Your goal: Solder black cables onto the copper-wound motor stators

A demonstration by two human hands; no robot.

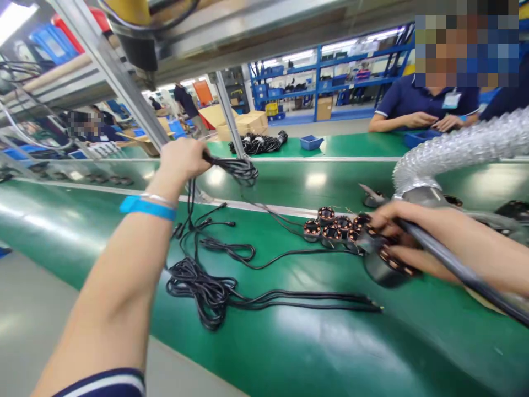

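Note:
My left hand (184,157), with a blue wristband, is reached out over the bench and closed around a looped black cable (239,168). Part of that cable hangs below the hand. At the right, my right hand (392,226) is closed on a dark round motor stator (384,267) with copper windings, tilted and blurred. A thick dark cord (454,259) crosses in front of that wrist. Several smaller-looking stators (331,234) stand grouped just left of my right hand. Under my left arm lies a coiled bundle of black cables (198,284), its stripped ends pointing right.
A silver flexible duct (463,146) comes down at the right. Metal posts (111,71) and an overhead beam frame the green bench (289,342). Across the line sit a co-worker (430,105), a blue tray (311,142) and a pile of black cables (264,143).

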